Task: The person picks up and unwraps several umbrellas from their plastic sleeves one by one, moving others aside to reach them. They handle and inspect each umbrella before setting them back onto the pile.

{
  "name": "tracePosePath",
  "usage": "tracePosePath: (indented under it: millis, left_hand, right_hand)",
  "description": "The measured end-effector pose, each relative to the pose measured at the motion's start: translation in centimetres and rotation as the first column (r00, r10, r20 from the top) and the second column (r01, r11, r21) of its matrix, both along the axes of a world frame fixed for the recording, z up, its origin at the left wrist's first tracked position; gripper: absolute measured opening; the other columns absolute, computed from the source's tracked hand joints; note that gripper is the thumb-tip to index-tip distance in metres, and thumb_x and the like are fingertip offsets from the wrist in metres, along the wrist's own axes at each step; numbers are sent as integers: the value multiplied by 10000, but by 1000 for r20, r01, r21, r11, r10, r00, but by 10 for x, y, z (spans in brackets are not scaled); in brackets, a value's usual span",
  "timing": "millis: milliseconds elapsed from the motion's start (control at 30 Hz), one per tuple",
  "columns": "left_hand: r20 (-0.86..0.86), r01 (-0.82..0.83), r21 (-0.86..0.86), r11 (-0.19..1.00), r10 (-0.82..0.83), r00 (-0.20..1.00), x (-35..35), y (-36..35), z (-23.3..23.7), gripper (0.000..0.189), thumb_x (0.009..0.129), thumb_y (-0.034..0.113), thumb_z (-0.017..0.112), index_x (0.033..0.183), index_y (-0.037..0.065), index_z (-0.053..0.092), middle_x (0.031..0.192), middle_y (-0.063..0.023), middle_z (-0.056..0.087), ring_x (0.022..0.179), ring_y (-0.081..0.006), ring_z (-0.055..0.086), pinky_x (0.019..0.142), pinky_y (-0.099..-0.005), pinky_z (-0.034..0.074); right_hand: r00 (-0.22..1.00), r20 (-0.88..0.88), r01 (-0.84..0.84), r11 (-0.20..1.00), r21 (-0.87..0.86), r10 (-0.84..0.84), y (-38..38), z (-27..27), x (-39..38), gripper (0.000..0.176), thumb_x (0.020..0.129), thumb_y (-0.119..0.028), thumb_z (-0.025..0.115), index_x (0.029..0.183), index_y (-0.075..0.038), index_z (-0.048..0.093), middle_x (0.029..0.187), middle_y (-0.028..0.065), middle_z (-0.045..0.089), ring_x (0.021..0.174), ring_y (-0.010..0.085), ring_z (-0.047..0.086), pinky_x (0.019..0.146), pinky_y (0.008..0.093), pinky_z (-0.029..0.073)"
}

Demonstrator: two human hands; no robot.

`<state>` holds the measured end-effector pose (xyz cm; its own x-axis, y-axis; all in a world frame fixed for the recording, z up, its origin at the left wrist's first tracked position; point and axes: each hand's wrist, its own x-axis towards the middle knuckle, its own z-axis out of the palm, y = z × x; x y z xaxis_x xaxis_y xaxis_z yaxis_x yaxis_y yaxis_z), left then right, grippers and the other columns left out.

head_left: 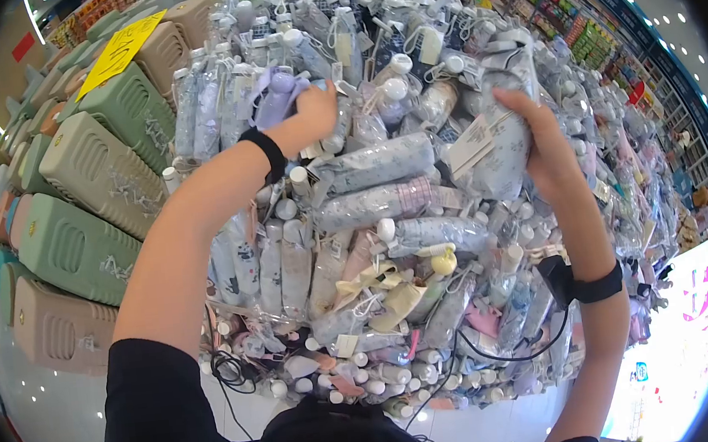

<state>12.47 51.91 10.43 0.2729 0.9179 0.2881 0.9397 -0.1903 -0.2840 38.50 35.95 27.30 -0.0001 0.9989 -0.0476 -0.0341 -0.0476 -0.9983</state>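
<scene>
Before me is a heaped display of folding umbrellas [374,164], mostly pale grey floral ones in clear plastic sleeves with white caps. My left hand [316,112] reaches into its far left part with curled fingers, right beside a lavender umbrella [278,94]. What its fingertips grip is hidden. On the right, my right hand [544,143] holds a grey floral umbrella [497,160] in its clear sleeve, thumb on the near face. A white paper tag [472,146] hangs against that umbrella. Black bands circle both wrists.
Green and beige suitcases [84,166] stand in rows at the left, one under a yellow sign [121,54]. A bright lit panel [682,351] is at the lower right. Stocked shelves [583,37] line the back. Black cables [230,371] hang near my body.
</scene>
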Motion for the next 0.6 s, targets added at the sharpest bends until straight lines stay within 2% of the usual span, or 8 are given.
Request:
tracePosePath:
  millis: [100, 167, 233, 333, 467, 600]
  left_hand:
    - [-5, -19, -202, 979, 18, 1000, -5, 13, 8, 686, 656, 157, 680, 1239, -37, 372, 950, -200, 625, 867, -318, 620, 705, -369, 498]
    - [69, -69, -137, 988, 79, 995, -5, 19, 3, 739, 624, 179, 703, 1239, -37, 354, 971, -203, 619, 886, -324, 621, 721, -380, 497]
    - [235, -95, -106, 990, 117, 965, -11, 27, 0, 797, 600, 161, 691, 1262, -41, 298, 914, -249, 606, 866, -374, 614, 709, -421, 508]
    - [271, -160, -156, 975, 198, 942, -11, 24, 16, 789, 549, 226, 750, 1163, -75, 356, 952, -227, 612, 924, -349, 610, 776, -400, 497]
    - [525, -41, -255, 966, 174, 833, -10, 18, 48, 730, 510, 206, 754, 1064, -82, 376, 913, -265, 604, 887, -388, 609, 746, -411, 509]
    - [554, 69, -221, 973, 67, 830, -7, -14, 79, 721, 509, 181, 741, 1072, -81, 375, 863, -273, 604, 852, -377, 616, 726, -410, 505]
  right_hand:
    - [994, 26, 104, 993, 48, -105, -21, 14, 17, 301, 758, -278, 659, 929, -38, 601, 834, 37, 632, 714, 124, 599, 699, 253, 470]
    - [990, 27, 135, 990, 48, -136, -30, 16, 42, 279, 765, -289, 653, 897, -47, 611, 827, 33, 629, 711, 121, 594, 704, 251, 462]
    - [985, 14, 170, 983, 68, -171, -44, 18, 60, 262, 771, -279, 649, 889, -49, 610, 820, 33, 627, 710, 119, 592, 701, 253, 460]
    - [973, -26, 229, 972, 51, -228, -62, 14, 83, 249, 777, -264, 649, 884, -44, 605, 808, 38, 620, 721, 116, 590, 698, 251, 459]
    - [961, -35, 277, 960, 39, -276, -79, 5, 107, 265, 775, -265, 654, 896, -36, 598, 810, 44, 619, 719, 125, 593, 688, 254, 466]
    - [950, -80, 304, 952, 26, -301, -89, -6, 118, 279, 773, -264, 657, 905, -26, 593, 815, 48, 619, 717, 132, 596, 695, 257, 471]
